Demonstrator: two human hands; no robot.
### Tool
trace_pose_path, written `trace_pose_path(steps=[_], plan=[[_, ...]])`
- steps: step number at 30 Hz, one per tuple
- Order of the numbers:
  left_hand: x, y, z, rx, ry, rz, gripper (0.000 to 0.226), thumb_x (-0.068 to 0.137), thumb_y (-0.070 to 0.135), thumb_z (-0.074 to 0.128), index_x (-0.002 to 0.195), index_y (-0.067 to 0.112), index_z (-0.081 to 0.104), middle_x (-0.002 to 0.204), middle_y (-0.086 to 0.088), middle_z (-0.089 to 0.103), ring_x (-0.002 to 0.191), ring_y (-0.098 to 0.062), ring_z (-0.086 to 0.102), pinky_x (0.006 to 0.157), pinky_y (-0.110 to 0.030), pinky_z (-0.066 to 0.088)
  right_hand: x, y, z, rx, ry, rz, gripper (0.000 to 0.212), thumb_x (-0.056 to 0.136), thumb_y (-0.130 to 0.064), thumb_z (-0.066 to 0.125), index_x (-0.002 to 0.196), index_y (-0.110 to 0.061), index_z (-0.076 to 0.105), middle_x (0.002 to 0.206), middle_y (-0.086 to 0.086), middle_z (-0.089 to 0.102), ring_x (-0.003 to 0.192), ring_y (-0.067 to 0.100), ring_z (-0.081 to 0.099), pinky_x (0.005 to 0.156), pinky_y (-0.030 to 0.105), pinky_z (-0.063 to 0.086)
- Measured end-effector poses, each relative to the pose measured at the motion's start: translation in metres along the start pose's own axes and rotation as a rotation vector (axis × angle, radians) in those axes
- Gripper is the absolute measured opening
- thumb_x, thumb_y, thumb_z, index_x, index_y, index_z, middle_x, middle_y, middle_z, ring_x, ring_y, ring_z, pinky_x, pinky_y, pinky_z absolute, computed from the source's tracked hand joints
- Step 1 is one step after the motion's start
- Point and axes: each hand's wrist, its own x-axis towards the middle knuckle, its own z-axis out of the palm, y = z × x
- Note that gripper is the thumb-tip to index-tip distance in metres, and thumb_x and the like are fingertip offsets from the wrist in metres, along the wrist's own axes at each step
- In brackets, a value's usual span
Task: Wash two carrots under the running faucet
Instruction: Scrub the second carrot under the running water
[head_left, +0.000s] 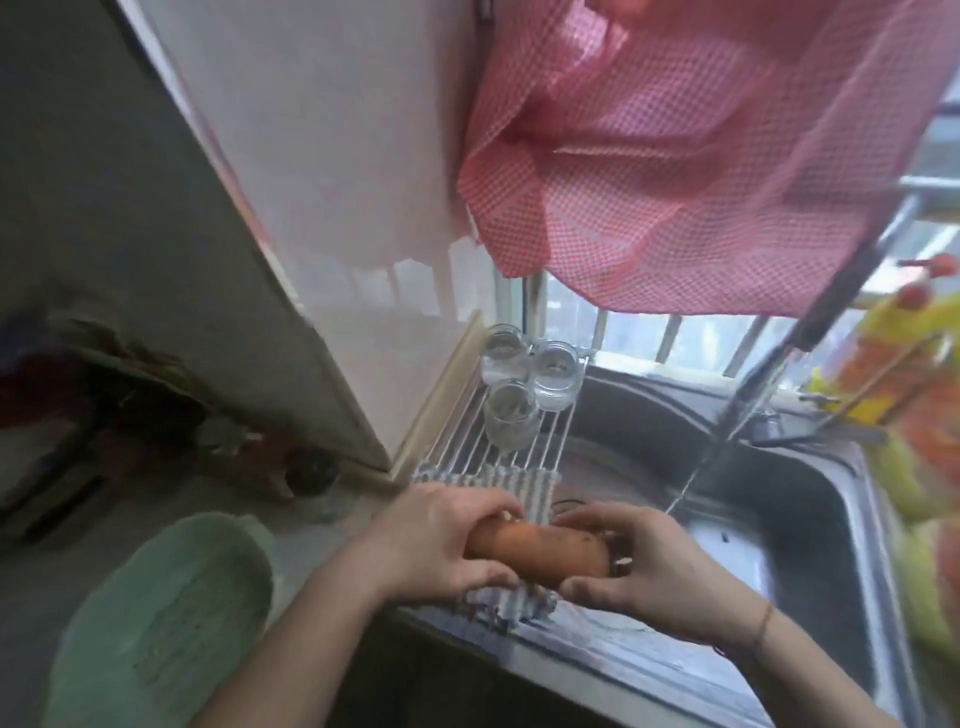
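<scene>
While my left hand wraps one end of the carrot and my right hand curls round the other, I hold that single carrot level, over the near end of the wire rack at the sink's left edge. I see one carrot only. A thin stream falls from the faucet just beyond my right hand, apart from the carrot, with open basin to its right. Three glass jars stand on the rack's far end. A pink checked cloth hangs overhead. One green board lies on the bench to my left.
</scene>
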Motion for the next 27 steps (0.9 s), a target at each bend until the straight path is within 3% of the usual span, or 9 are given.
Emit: trace_pose_path(steps=[6,9,12,14,16,18,20,23,27], plan=[[0.09,0.046,0.052,0.048,-0.109,0.064,0.059,0.074,0.07,0.061,0.124,0.044,0.046,0.116,0.016,0.066,0.104,-0.013,0.057,0.094,-0.032,0.044,-0.036,0.068,-0.049,-0.01,0.104,0.138,0.034,0.071,-0.035,0.081,0.1,-0.042,0.066,0.092,-0.013,0.073,0.086,-0.001,0.065,0.079,0.023,0.053],[0.123,0.053,0.074,-0.029,-0.134,0.081,0.058,0.075,0.067,0.062,0.126,0.04,0.052,0.119,0.016,0.065,0.109,-0.01,0.058,0.099,-0.034,0.045,-0.044,0.093,-0.061,0.046,0.186,0.238,0.031,0.067,-0.042,0.078,0.098,-0.036,0.072,0.085,-0.014,0.073,0.08,0.002,0.065,0.074,0.026,0.053],[0.139,0.049,0.105,-0.143,0.193,0.098,0.053,0.079,0.058,0.064,0.124,0.031,0.06,0.13,0.014,0.057,0.129,-0.007,0.044,0.113,-0.028,0.031,-0.042,0.111,-0.059,0.113,0.286,0.343,0.03,0.069,-0.04,0.078,0.097,-0.031,0.074,0.079,-0.011,0.072,0.073,0.004,0.065,0.066,0.023,0.053],[0.136,0.061,0.131,-0.381,0.509,-0.1,0.051,0.082,0.049,0.063,0.125,0.024,0.058,0.131,0.01,0.05,0.13,-0.004,0.039,0.108,-0.012,0.025,-0.039,0.116,-0.054,0.152,0.369,0.415,0.022,0.072,-0.034,0.079,0.093,-0.029,0.074,0.076,-0.011,0.071,0.07,0.004,0.065,0.058,0.015,0.047],[0.136,0.082,0.156,-0.697,0.646,-0.401,0.057,0.082,0.046,0.062,0.131,0.019,0.05,0.128,0.004,0.047,0.119,-0.002,0.046,0.099,-0.011,0.034,-0.037,0.116,-0.05,0.173,0.436,0.447,0.018,0.073,-0.032,0.079,0.091,-0.031,0.074,0.075,-0.013,0.071,0.07,0.002,0.064,0.055,0.01,0.042],[0.143,0.1,0.172,-0.991,0.567,-0.643,0.069,0.085,0.043,0.066,0.142,0.018,0.037,0.131,0.003,0.045,0.116,-0.006,0.053,0.093,-0.017,0.044,-0.035,0.111,-0.047,0.16,0.482,0.47,0.017,0.073,-0.031,0.079,0.088,-0.033,0.071,0.073,-0.015,0.069,0.069,0.0,0.063,0.054,0.009,0.041],[0.159,0.109,0.182,-1.244,0.452,-0.711,0.062,0.093,0.03,0.064,0.145,0.014,0.034,0.13,0.002,0.052,0.11,-0.004,0.059,0.09,-0.016,0.048,-0.035,0.105,-0.045,0.124,0.521,0.482,0.019,0.073,-0.029,0.08,0.082,-0.038,0.066,0.071,-0.017,0.067,0.069,-0.002,0.061,0.056,0.008,0.042],[0.181,0.116,0.19,-1.371,0.363,-0.754,0.048,0.095,0.024,0.062,0.139,0.014,0.042,0.127,-0.004,0.06,0.111,-0.013,0.062,0.098,-0.033,0.049,-0.039,0.102,-0.037,0.066,0.564,0.518,0.021,0.072,-0.027,0.08,0.079,-0.037,0.062,0.068,-0.017,0.065,0.067,-0.003,0.059,0.06,0.009,0.044],[0.208,0.118,0.199,-1.556,0.383,-0.963,0.032,0.09,0.022,0.059,0.119,0.008,0.054,0.107,-0.016,0.069,0.096,-0.029,0.069,0.093,-0.045,0.054,-0.044,0.103,-0.025,-0.036,0.609,0.537,0.016,0.068,-0.031,0.079,0.074,-0.025,0.066,0.064,-0.007,0.065,0.064,0.007,0.059,0.059,0.025,0.047]])
